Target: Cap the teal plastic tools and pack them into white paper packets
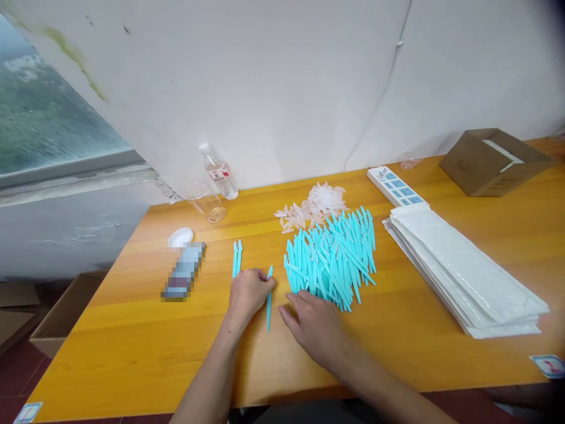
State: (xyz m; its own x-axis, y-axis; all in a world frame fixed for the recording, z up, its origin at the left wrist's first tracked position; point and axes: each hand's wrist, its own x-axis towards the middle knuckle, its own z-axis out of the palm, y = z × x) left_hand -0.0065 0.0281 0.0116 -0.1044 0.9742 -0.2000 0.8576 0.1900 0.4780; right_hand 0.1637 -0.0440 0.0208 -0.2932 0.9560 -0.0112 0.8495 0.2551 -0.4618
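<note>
Between the thumb and fingers of my left hand point(248, 291), a slim turquoise eyebrow razor point(269, 312) is pinched, its narrow end toward me. Just beyond that hand lie two more turquoise razors point(237, 256), side by side and partly covered by it. My right hand point(315, 324) is at the near left edge of a large heap of the same razors point(338, 259), thumb and fingers apart, with nothing visible in it. Behind the heap is a pile of small translucent, pale pink caps point(324, 201).
A stack of white plastic bags point(468, 274) lies at right, near a power strip point(395, 185) and an open cardboard box point(485, 168). At left are a blurred phone point(184, 272), a white lid point(180, 237), a clear jar point(212, 206) and a water bottle point(220, 176) by the wall.
</note>
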